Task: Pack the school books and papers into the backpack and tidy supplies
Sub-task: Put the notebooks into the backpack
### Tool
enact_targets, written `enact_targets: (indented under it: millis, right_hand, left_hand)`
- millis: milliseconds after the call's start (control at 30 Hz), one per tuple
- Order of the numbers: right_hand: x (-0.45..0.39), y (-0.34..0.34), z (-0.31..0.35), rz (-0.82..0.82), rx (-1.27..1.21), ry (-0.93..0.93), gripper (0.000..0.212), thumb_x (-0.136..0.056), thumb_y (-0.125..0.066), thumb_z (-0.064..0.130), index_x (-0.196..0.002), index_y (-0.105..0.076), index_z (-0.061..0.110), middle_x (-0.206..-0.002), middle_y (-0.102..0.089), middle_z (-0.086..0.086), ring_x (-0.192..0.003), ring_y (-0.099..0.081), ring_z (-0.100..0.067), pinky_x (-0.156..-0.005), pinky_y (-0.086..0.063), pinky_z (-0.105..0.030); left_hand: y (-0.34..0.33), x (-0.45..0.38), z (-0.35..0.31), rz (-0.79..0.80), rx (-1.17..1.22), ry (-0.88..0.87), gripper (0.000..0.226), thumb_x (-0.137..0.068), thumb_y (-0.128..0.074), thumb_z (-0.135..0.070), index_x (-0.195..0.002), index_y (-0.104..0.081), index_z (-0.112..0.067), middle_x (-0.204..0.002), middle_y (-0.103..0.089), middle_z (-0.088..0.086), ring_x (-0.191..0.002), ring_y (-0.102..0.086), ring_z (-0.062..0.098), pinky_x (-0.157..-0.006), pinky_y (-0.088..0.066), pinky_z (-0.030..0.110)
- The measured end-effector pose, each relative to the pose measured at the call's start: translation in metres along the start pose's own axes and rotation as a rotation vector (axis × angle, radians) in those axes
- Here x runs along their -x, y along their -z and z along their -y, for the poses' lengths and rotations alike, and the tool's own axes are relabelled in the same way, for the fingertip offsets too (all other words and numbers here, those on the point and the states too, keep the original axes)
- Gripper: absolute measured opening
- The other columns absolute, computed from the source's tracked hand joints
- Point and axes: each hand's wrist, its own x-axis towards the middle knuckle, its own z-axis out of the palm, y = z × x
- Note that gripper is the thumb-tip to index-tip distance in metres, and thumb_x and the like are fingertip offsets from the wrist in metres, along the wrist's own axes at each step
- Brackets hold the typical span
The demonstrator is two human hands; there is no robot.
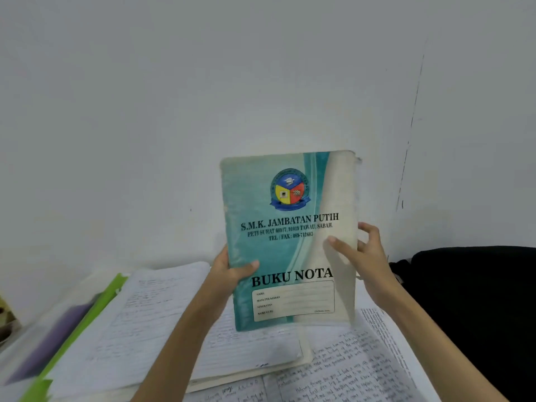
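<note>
Teal, worn paper notebook [285, 242] held upright above handwritten sheets [342, 369], left hand [232, 269] and right hand [364, 250] gripping opposite edges; packing step underway, black backpack [475, 300] waiting at right.

Even, soft, dim-cool light; faint shadows; lower-left corner blurred; wide-angle bending at edges.

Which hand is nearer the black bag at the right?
Right. The right hand grips the notebook's right edge, beside the black bag; the left hand holds the notebook's far edge.
</note>
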Motion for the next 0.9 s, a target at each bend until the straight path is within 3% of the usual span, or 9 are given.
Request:
enact_targets:
  millis: [167, 333, 467, 600, 700, 800, 900]
  right_hand:
    - [0.001, -0.019, 0.015, 0.116, 0.099, 0.113, 0.042, -0.067, -0.068, 0.048, -0.103, -0.059, 0.027, -0.097, -0.070, 0.006, -0.090, -0.067, -0.010, -0.071, -0.051, -0.023]
    - [0.000, -0.025, 0.003, 0.049, 0.162, 0.135, 0.054, -0.059, -0.070, 0.059, -0.103, -0.054, 0.032, -0.103, -0.068, 0.008, -0.095, -0.065, -0.010, -0.081, -0.054, -0.032]
    - [0.007, -0.022, -0.009, 0.054, 0.125, 0.089, 0.049, -0.062, -0.067, 0.057, -0.103, -0.061, 0.030, -0.101, -0.071, 0.007, -0.092, -0.066, -0.008, -0.074, -0.052, -0.024]
    - [0.008, -0.026, -0.017, 0.010, 0.129, 0.079, 0.044, -0.064, -0.066, 0.060, -0.098, -0.068, 0.031, -0.094, -0.073, 0.012, -0.094, -0.066, -0.007, -0.082, -0.051, -0.028]
    - [0.010, -0.026, -0.024, -0.015, 0.134, 0.085, 0.044, -0.065, -0.066, 0.059, -0.100, -0.067, 0.031, -0.094, -0.072, 0.013, -0.095, -0.066, -0.008, -0.083, -0.051, -0.029]
    - [0.013, -0.029, -0.026, -0.044, 0.115, 0.112, 0.059, -0.063, -0.067, 0.060, -0.110, -0.060, 0.027, -0.100, -0.070, 0.010, -0.097, -0.064, -0.008, -0.084, -0.051, -0.030]
    - [0.015, -0.032, -0.026, -0.093, 0.107, 0.143, 0.049, -0.068, -0.066, 0.056, -0.106, -0.051, 0.030, -0.101, -0.064, 0.013, -0.095, -0.060, -0.002, -0.079, -0.046, -0.025]
  left_hand:
    - [0.009, -0.002, -0.020, -0.025, 0.022, -0.071, 0.045, -0.075, -0.068, -0.026, -0.116, -0.060, -0.010, -0.107, -0.072, 0.008, -0.097, -0.069, 0.027, -0.081, -0.057, 0.042]
    - [0.006, -0.007, -0.007, -0.070, 0.094, -0.032, 0.044, -0.072, -0.071, -0.023, -0.114, -0.061, -0.010, -0.105, -0.072, 0.009, -0.092, -0.071, 0.025, -0.074, -0.059, 0.038]
    - [0.001, -0.005, 0.012, -0.024, 0.102, -0.013, 0.048, -0.078, -0.068, -0.029, -0.123, -0.055, -0.019, -0.113, -0.070, 0.003, -0.103, -0.067, 0.022, -0.090, -0.053, 0.045]
    - [0.000, -0.005, 0.019, -0.061, 0.114, -0.038, 0.051, -0.076, -0.069, -0.034, -0.124, -0.055, -0.023, -0.115, -0.069, 0.000, -0.106, -0.066, 0.021, -0.094, -0.050, 0.049]
    - [-0.003, 0.000, 0.031, -0.068, 0.088, 0.010, 0.045, -0.072, -0.069, -0.038, -0.115, -0.059, -0.026, -0.109, -0.071, -0.002, -0.103, -0.067, 0.020, -0.095, -0.050, 0.048]
    - [-0.006, 0.004, 0.042, -0.121, 0.086, 0.054, 0.049, -0.067, -0.071, -0.040, -0.112, -0.060, -0.026, -0.106, -0.073, -0.001, -0.100, -0.068, 0.022, -0.094, -0.050, 0.050]
    - [-0.004, 0.004, 0.043, -0.110, 0.077, 0.058, 0.046, -0.068, -0.070, -0.039, -0.111, -0.060, -0.025, -0.104, -0.073, -0.001, -0.098, -0.069, 0.022, -0.092, -0.051, 0.049]
